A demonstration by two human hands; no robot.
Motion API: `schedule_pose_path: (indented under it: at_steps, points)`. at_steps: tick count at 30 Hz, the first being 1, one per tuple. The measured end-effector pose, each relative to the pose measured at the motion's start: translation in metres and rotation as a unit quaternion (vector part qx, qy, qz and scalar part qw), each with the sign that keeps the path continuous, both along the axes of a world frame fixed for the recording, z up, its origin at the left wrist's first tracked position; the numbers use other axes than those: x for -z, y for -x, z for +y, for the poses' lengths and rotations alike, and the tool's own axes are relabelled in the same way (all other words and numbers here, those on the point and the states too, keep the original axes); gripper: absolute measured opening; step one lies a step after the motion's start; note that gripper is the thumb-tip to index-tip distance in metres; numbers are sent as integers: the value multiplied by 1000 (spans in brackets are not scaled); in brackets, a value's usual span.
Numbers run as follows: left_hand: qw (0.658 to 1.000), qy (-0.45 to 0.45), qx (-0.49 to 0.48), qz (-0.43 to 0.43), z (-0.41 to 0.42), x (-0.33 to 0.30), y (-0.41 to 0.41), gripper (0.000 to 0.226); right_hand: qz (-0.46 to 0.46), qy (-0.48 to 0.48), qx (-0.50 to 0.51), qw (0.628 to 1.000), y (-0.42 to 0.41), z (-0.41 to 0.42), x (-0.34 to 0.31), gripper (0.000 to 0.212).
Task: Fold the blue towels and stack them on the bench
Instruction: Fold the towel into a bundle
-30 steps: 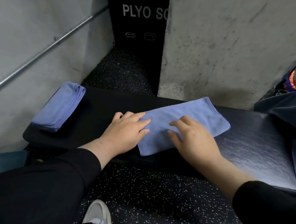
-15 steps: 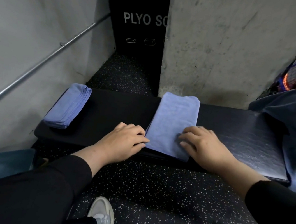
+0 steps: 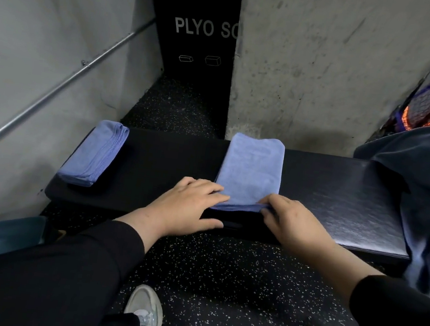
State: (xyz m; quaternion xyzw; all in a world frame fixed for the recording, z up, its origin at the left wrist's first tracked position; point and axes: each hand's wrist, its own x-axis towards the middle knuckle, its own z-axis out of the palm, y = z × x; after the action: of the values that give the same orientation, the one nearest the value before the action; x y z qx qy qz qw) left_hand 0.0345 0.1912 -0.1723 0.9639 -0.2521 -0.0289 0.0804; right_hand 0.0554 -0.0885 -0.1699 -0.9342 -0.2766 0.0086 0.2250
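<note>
Right hand [image 3: 292,222] pinches the blue towel's [image 3: 251,171] near edge; I judge my flat left hand [image 3: 189,206] steadies it on the worktop [image 3: 340,201].

Gym: plyo box [image 3: 196,23], padded bench [image 3: 339,206], speckled rubber floor [image 3: 234,280]

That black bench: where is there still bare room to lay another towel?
Bare bench lies between the folded stack at the left end and the middle towel. Another bare stretch runs from that towel to the dark garment. The near middle edge is crowded by the left hand and right hand.
</note>
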Motion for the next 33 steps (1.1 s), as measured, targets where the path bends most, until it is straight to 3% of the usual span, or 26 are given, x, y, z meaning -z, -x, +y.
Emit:
schedule_pose_path:
  at_steps: [4,7,9,12,21,23,25,30,33]
  points:
    - [997,68,-12,-18,-8,0,-6,27,69,-59,37,995,0,-7,-17,6]
    - [983,164,-73,34,-16,-11,-8,10,98,-89,28,991,2,-16,-22,8]
    - [965,213,-122,94,-19,-19,-6,11,120,-67,6,991,5,-21,-22,17]
    - [945,261,-139,143,-22,-26,-2,15,131,-43,17,990,6,-25,-20,4]
    - [845,430,-232,218,-23,-40,-4,18,231,-235,89,940,2,-12,-48,7]
    - [815,463,-249,245,-23,-40,-9,13,225,-243,128,935,-4,-7,-45,8]
    - [795,477,-260,270,-23,-40,-17,28,216,-227,168,934,-15,-3,-39,10]
    - [821,437,-301,212,-29,-34,-42,54,186,-176,231,939,-46,8,-28,24]
    - [896,277,-327,119,-31,-31,-55,59,149,-63,276,947,-60,11,-17,40]
